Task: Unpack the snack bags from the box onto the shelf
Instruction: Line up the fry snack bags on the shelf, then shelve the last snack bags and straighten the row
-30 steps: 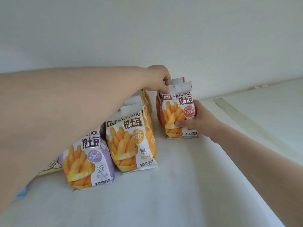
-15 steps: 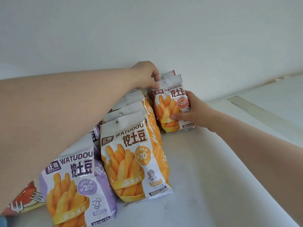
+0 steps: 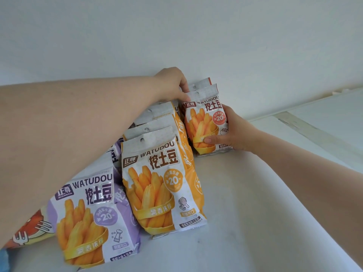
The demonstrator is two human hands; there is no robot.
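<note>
Head view: red bag (image 3: 206,122) stands upright on the shelf (image 3: 255,213), at 1 o'clock from the orange bag (image 3: 163,181). Left hand (image 3: 172,85) pinches its top edge; right hand (image 3: 233,132) grips its lower right side. Purple bag (image 3: 92,218) stands at 7 o'clock.

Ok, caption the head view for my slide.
Both hands set a red snack bag upright on the shelf.

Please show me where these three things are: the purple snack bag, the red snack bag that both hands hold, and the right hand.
purple snack bag (image 3: 92,218): head view, middle of its front.
red snack bag (image 3: 204,122): head view, printed front.
right hand (image 3: 233,134): head view, back of the hand.
</note>
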